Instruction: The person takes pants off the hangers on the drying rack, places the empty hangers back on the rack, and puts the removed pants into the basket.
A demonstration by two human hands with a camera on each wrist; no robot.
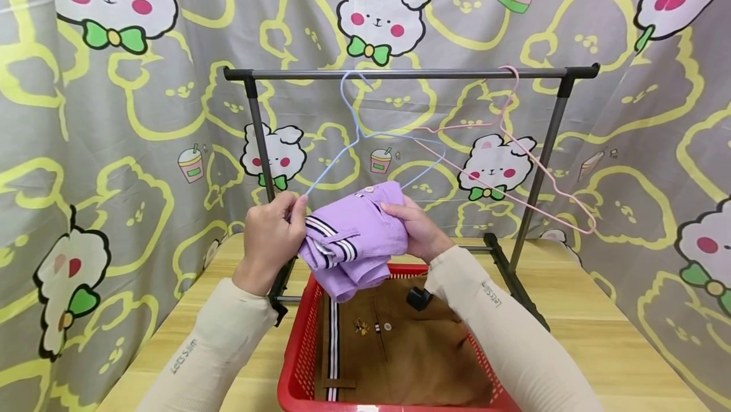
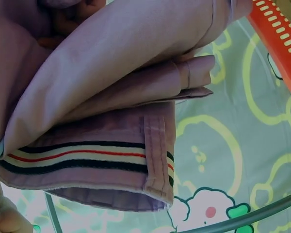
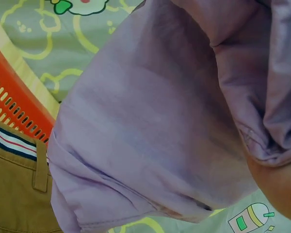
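Observation:
Lilac pants (image 1: 356, 221) with a striped inner waistband are bunched in front of the lower part of a blue hanger (image 1: 342, 148), whose hook is on the rack's bar. At the hanger's left end my left hand (image 1: 271, 234) pinches the wire, right beside the waistband. My right hand (image 1: 419, 228) grips the pants from the right, thumb on the front and the other fingers hidden behind the cloth. The left wrist view shows the waistband (image 2: 87, 155) hanging open next to the wire. Folded pant cloth (image 3: 136, 121) fills most of the right wrist view.
Below my hands, a red basket (image 1: 294, 355) holds brown pants (image 1: 411, 355) with a striped waistband. The dark metal clothes rack (image 1: 457, 73) stands on the wooden table (image 1: 594, 298). A pink hanger (image 1: 548, 177) hangs at its right. Patterned curtains (image 1: 137, 145) surround the table.

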